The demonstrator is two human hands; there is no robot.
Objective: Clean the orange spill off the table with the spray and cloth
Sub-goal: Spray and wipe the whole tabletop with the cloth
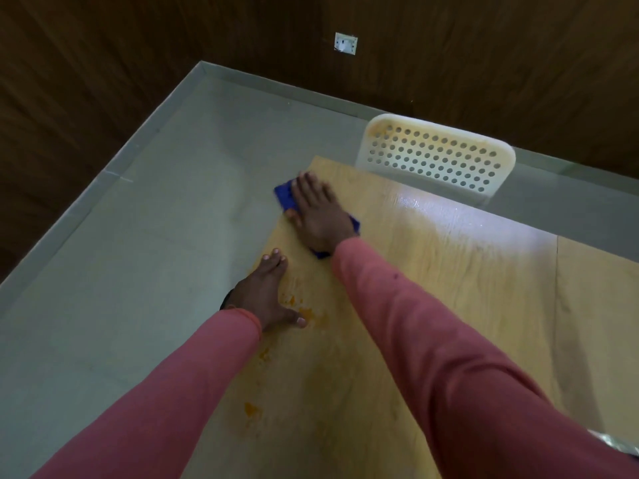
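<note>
- Pink sleeves reach out over the light wooden tabletop.
- Orange spill spots lie along the tabletop's left edge, touching the left hand, which rests flat, fingers straight.
- Right hand presses the blue cloth flat near the far left corner, fingers extended.
- White perforated chair back stands beyond.

The blue cloth lies flat near the far left corner of the wooden bench. Orange spill spots sit along the bench's left edge, nearer the person.
</note>
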